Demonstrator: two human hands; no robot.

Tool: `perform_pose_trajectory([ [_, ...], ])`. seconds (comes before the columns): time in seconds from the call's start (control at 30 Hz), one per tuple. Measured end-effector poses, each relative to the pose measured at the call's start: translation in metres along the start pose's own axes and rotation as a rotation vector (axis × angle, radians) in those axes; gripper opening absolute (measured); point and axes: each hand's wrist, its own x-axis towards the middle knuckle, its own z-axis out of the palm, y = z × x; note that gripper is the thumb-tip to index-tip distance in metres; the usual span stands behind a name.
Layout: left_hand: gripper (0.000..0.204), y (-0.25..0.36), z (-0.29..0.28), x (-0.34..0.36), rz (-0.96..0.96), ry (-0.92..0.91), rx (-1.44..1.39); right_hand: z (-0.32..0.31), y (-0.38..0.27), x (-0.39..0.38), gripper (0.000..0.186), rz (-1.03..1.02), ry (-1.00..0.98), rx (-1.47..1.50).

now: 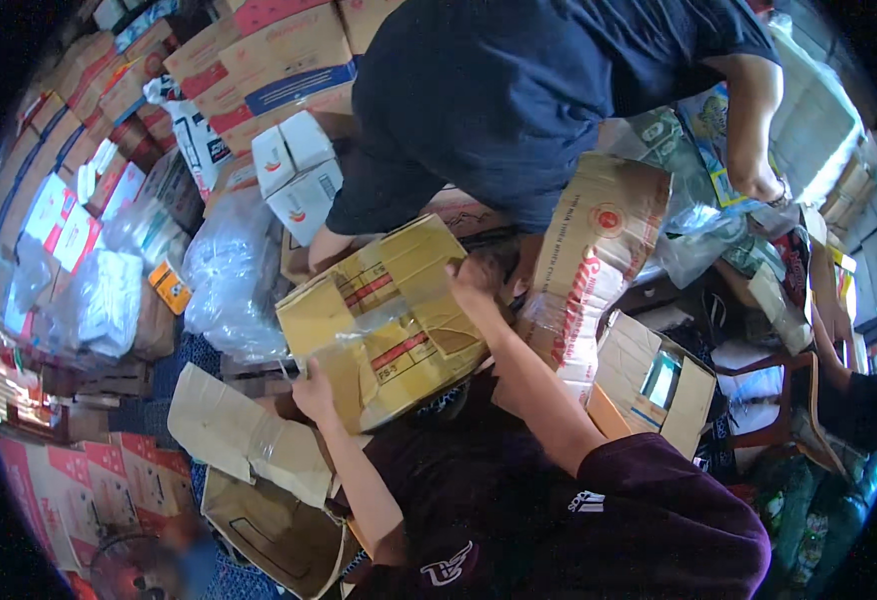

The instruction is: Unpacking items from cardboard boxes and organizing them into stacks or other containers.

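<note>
A yellow-brown cardboard box with red stripes and clear tape across its flaps is tilted in front of my chest. At its near left corner, my left hand is closed on the edge, beside a loose bit of clear tape. My right hand grips the far right corner, its fingers partly hidden. Just right of the box is a tall brown carton with red and white print. Below my left forearm sits an open cardboard box with a raised flap.
A person in a dark shirt bends over just beyond my box. Stacked cartons and plastic-wrapped packs crowd the left. On the right are an open carton and a brown-framed chair. A fan stands at lower left.
</note>
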Motion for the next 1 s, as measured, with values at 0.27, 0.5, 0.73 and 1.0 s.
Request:
perform_pose_trajectory([
  [0.27,0.062,0.011,0.002,0.021,-0.222,-0.167,-0.043,0.001,-0.007,-0.005,0.054,0.154,-0.072,0.227],
  [0.5,0.066,0.005,0.002,0.019,-0.149,-0.164,-0.091,0.016,0.001,-0.008,0.052,-0.105,-0.104,-0.032],
  [0.73,0.060,-0.006,0.012,0.024,-0.097,-0.143,-0.002,0.006,0.000,0.002,0.039,0.066,-0.168,0.011],
  [1.0,0.055,0.004,0.005,0.016,-0.114,-0.098,-0.006,0.023,-0.005,-0.019,0.074,-0.045,-0.021,0.049],
])
